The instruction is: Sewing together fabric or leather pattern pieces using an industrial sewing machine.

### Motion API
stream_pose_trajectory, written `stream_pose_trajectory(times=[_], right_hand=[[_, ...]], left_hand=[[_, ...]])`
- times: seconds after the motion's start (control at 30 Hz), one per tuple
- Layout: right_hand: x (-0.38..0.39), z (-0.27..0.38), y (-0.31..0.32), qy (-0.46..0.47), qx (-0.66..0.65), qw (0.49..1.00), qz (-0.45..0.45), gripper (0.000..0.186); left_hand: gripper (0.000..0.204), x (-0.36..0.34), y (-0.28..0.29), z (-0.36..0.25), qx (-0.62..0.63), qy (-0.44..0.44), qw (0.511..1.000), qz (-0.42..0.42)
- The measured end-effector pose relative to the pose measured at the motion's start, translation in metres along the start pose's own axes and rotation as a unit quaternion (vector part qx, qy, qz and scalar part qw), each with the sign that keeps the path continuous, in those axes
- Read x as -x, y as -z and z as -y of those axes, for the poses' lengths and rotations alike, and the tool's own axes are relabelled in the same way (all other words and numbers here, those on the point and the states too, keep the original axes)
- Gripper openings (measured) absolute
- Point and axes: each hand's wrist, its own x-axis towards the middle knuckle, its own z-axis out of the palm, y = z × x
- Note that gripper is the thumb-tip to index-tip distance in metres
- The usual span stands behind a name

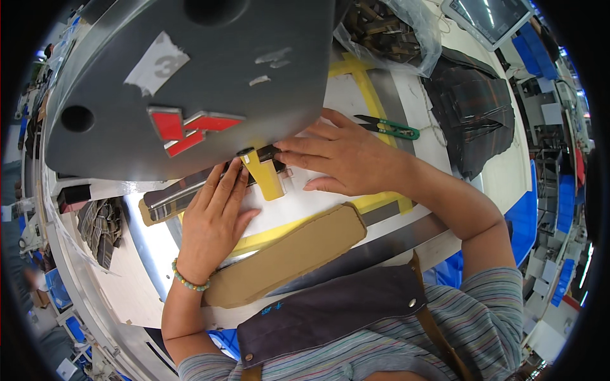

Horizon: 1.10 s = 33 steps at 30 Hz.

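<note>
Under the grey sewing machine head, my left hand lies with its fingers stretched forward, the tips at the right end of a dark plaid fabric strip. A brown board edge shows beneath that strip. My right hand rests fairly flat, fingers extended, its tips beside a small black piece near the needle area. Between the two hands stands a yellow tapered part. The machine head hides the needle and part of the right fingertips. A long brown cardboard strip lies in front of my hands.
Green-handled thread snips lie beyond my right wrist. Dark plaid fabric is heaped at the right, with a clear bag of plaid pieces at the back. More plaid cloth sits at the left. A screen stands far right.
</note>
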Motion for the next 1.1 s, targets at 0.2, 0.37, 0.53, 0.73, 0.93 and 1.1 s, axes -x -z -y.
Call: stream_pose_trajectory(times=[0.2, 0.37, 0.53, 0.73, 0.93, 1.1], right_hand=[[-0.001, 0.000, -0.001, 0.007, -0.002, 1.000, -0.010, 0.056], [0.000, 0.001, 0.011, -0.005, -0.008, 0.995, -0.100, 0.047], [0.000, -0.004, 0.004, -0.012, -0.019, 0.996, -0.086, 0.041], [0.001, -0.004, -0.001, 0.020, -0.029, 0.996, -0.087, 0.037], [0.003, -0.005, 0.004, 0.022, 0.013, 0.994, -0.108, 0.039], [-0.001, 0.001, -0.001, 0.046, -0.021, 0.997, -0.061, 0.041]], left_hand=[[0.074, 0.001, -0.001, 0.003, 0.003, -0.008, 1.000, -0.005], [0.075, 0.002, -0.003, 0.005, 0.003, -0.004, 1.000, -0.001], [0.074, 0.003, -0.006, 0.007, -0.009, -0.012, 1.000, -0.010], [0.069, 0.002, -0.007, 0.009, -0.009, -0.029, 0.999, -0.033], [0.067, 0.002, -0.010, 0.012, 0.017, -0.039, 0.998, -0.045], [0.067, 0.001, -0.007, 0.010, 0.024, -0.041, 0.998, -0.048]])
